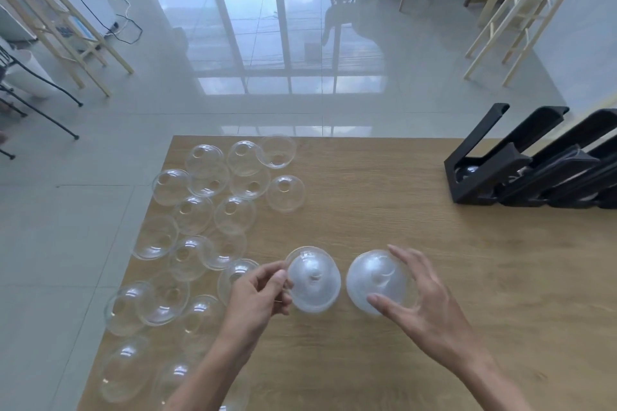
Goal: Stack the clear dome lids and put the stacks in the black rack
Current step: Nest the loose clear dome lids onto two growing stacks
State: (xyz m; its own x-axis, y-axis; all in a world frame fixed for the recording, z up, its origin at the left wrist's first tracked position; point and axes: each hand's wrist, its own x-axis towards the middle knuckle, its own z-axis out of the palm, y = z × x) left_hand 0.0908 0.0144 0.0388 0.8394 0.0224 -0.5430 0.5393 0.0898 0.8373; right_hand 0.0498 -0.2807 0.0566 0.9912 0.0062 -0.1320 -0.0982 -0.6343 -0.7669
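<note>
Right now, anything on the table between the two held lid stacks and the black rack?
Nothing visible. The left hand pinches one lid stack, the right hand grips the other stack. Bare table runs from there to the black rack; the loose lids lie off to the left.

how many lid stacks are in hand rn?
2. One stack is pinched by the left hand; the other stack is under the right hand. Both sit mid-table, with loose lids to their left.
</note>
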